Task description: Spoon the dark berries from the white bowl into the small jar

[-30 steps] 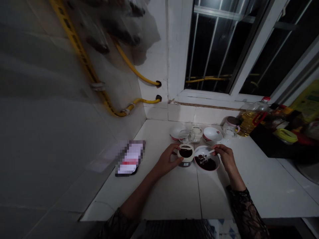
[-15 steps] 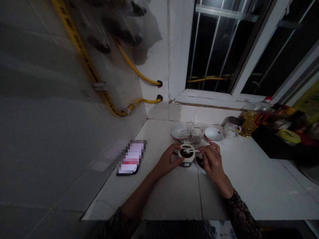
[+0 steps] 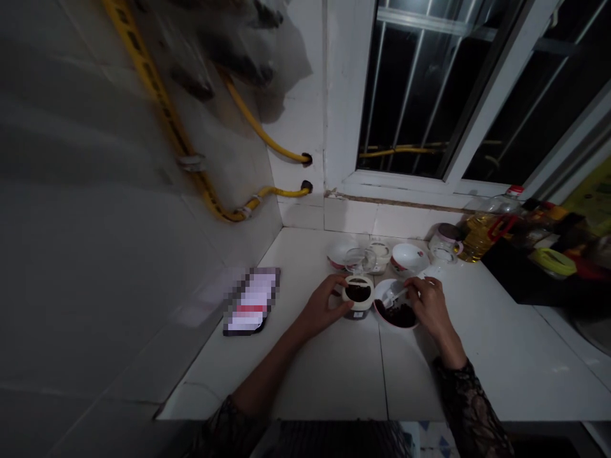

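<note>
My left hand [image 3: 327, 305] is closed round the left side of a small jar [image 3: 358, 313] with a white rim and dark contents; its clear lid stands open behind it. To the right of the jar is a white bowl [image 3: 384, 287] holding dark, crumbly stuff. Over this bowl, my right hand [image 3: 426, 305] pinches the handle of a small white spoon [image 3: 392, 296], whose head is down in the bowl near the dark contents. Jar and bowl stand side by side on the white tiled counter.
Behind are another white bowl [image 3: 409, 257], a lidded white container [image 3: 380, 251] and a glass jar [image 3: 443, 240]. An oil bottle [image 3: 477, 232] and a black box [image 3: 510, 273] stand right. A phone [image 3: 252, 302] lies left, near the wall with yellow pipes [image 3: 167, 117].
My right hand has moved right with the spoon, from above the jar's mouth to the bowl of dark stuff. My left hand stays on the jar.
</note>
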